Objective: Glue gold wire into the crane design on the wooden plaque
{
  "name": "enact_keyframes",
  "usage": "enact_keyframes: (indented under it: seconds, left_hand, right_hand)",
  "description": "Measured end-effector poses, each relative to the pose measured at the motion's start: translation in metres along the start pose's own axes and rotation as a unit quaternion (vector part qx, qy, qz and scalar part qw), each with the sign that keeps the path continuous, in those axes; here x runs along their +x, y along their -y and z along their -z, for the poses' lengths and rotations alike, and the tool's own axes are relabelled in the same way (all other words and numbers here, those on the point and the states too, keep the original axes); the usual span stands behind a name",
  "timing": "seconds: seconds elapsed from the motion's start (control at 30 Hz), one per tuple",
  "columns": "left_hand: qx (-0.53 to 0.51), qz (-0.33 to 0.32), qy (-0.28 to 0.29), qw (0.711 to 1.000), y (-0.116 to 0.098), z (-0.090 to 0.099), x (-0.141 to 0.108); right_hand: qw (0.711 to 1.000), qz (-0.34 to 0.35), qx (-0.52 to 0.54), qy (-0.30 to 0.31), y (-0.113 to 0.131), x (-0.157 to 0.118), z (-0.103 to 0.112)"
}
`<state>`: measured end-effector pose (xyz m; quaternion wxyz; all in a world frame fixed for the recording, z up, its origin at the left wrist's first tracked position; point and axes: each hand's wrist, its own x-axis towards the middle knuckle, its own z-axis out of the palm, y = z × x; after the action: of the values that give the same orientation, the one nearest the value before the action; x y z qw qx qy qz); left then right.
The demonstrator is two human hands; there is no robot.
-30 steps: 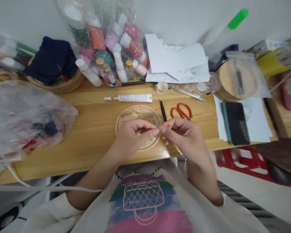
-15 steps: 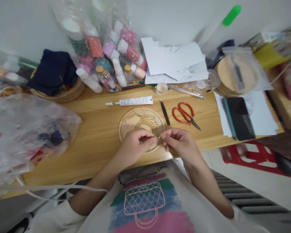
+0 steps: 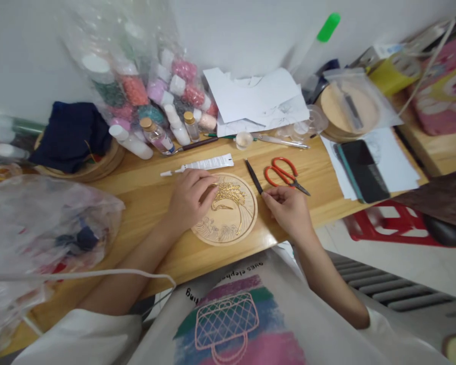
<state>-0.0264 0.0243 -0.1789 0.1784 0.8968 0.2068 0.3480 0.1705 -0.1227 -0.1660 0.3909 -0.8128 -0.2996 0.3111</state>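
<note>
A round wooden disc (image 3: 213,230) with an engraved crane design and gold wire on it lies near the table's front edge. My left hand (image 3: 192,197) rests over the disc's upper left part, fingers bent and close together; whether anything is between them is hidden. My right hand (image 3: 287,208) is to the right of the disc, with thumb and forefinger pinching the lower end of the black tweezers (image 3: 254,176). Red-handled scissors (image 3: 283,175) lie just above that hand. Behind the disc is a white tube (image 3: 211,162), its nozzle pointing left.
Bagged jars of colored beads (image 3: 133,91), bottles (image 3: 157,136) and paper sheets (image 3: 258,99) stand or lie along the wall. A plastic bag (image 3: 19,233) covers the left side. A phone (image 3: 365,172) lies on papers at the right.
My hands have moved apart. The left one shifted up and left over the disc; the right one went to the tweezers. More of the disc shows, and the view has shifted.
</note>
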Motion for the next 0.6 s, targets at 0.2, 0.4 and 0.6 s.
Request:
enact_keyframes:
  seconds: [0.2, 0.4, 0.6]
  left_hand:
    - [-0.004, -0.011, -0.01, 1.0, 0.0, -0.001, -0.006]
    - [0.015, -0.023, -0.002, 1.0, -0.001, 0.0, -0.006]
    - [0.017, -0.031, 0.003, 0.999, -0.001, 0.002, -0.005]
  right_hand:
    - [1.0, 0.004, -0.015, -0.025, -0.003, -0.006, -0.001]
    - [0.998, 0.011, -0.004, -0.06, -0.002, -0.012, -0.002]
    - [0.997, -0.001, 0.024, -0.071, 0.0, -0.016, -0.002]
